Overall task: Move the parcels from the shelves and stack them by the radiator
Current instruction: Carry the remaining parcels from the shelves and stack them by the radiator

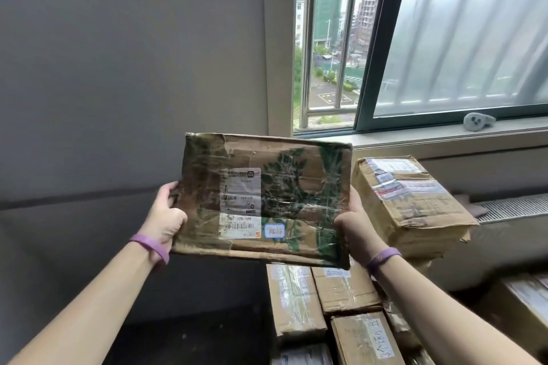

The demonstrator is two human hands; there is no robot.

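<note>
Now | left hand (166, 218), right hand (351, 224) grip parcel (296, 187) side edges | above stack (344, 296)

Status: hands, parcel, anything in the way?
Left hand and right hand grip leaf-print parcel by its side edges. Held in air above stacked parcels. Tilted parcel to its right, by radiator grille; no obstruction seen.

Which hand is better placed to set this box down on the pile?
Right. The right hand grips the box edge nearest the stacked parcels by the radiator; the left hand is on the far side.
</note>
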